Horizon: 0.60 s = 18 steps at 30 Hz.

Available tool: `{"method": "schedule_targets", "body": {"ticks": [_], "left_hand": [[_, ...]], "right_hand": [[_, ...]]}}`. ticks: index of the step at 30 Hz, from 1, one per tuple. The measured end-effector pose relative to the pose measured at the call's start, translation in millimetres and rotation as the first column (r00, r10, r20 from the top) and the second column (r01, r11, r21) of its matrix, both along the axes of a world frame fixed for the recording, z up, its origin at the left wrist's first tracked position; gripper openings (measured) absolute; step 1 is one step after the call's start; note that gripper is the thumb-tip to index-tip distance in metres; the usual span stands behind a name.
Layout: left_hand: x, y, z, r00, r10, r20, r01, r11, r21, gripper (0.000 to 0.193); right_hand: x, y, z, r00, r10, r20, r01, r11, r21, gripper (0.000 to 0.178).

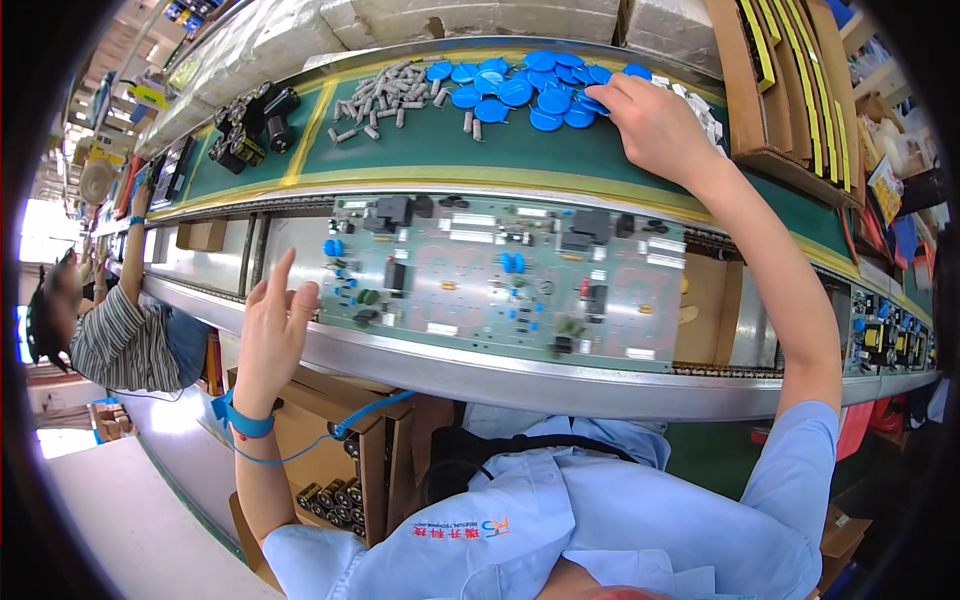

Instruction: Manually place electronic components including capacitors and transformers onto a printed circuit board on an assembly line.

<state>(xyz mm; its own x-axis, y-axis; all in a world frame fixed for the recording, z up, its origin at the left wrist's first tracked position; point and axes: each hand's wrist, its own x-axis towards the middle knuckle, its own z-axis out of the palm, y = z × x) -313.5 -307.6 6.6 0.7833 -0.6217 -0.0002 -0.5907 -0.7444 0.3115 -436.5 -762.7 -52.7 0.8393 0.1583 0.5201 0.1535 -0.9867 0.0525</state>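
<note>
My right hand (655, 128) reaches over the far side of the line, its fingers bent and closed at the edge of a heap of blue disc-shaped components with wire leads (515, 92). The fingertips meet a disc there. My left hand (275, 325), wearing a blue wrist strap (248, 420), is raised with fingers apart and nothing in it. It is beside the left end of a green circuit board (470, 290). Black blocks, small blue parts and white strips sit on the board, which lies on the conveyor rails and looks slightly blurred.
Grey cylindrical parts (385, 92) and black capacitors (250, 125) lie on the green shelf. White blocks (700, 110) lie behind my right hand, near a cardboard box (775, 100). More populated boards (890, 340) stand at right. Another person (140, 330) works at left; a carton (390, 470) stands below.
</note>
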Motion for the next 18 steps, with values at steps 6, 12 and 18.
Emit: {"method": "schedule_targets", "body": {"ticks": [6, 12, 18], "left_hand": [[5.9, -98.1, 24.6, 0.939, -0.268, 0.213, 0.284, 0.958, -0.045, 0.032], [40.3, -224.0, -21.6, 0.827, -0.425, 0.368, 0.509, 0.843, -0.172, 0.024], [46.1, -276.3, -46.7, 0.821, -0.424, 0.382, 0.466, 0.884, -0.022, 0.03]], "right_hand": [[-16.0, 1.9, 5.4, 0.996, -0.073, -0.057, 0.075, 0.997, 0.03, 0.035], [-18.8, 9.8, 13.0, 0.993, -0.078, -0.087, 0.07, 0.993, -0.094, 0.024], [-36.1, -3.9, 11.4, 0.996, -0.068, -0.065, 0.065, 0.997, -0.044, 0.012]]}}
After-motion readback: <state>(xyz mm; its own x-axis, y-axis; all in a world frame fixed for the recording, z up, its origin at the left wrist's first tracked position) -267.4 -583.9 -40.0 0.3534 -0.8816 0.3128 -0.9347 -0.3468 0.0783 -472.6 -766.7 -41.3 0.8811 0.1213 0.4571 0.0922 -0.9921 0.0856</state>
